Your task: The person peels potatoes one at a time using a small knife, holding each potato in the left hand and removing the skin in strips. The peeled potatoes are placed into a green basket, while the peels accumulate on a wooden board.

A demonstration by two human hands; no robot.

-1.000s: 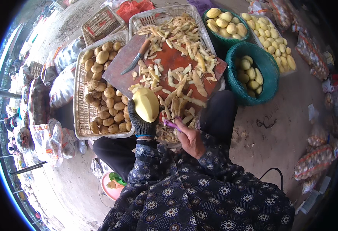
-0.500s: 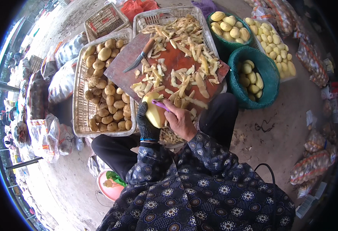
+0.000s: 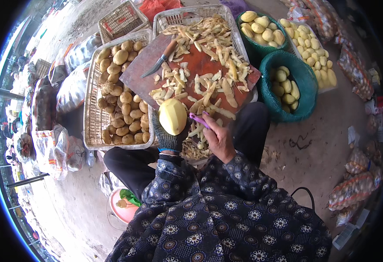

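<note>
The gloved left hand [image 3: 168, 139] is cupping a peeled potato [image 3: 172, 116] upright over the cutting board's [image 3: 200, 65] near edge, while the right hand [image 3: 219, 137], just right, is pinching a purple peeler [image 3: 199, 120].

Soft even daylight, sharp centre, fisheye-bent edges

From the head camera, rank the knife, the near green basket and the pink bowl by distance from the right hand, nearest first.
1. Near green basket, to the right of the right hand.
2. Knife, up left on the red board.
3. Pink bowl, down left by the knee; close to the knife's distance.
</note>
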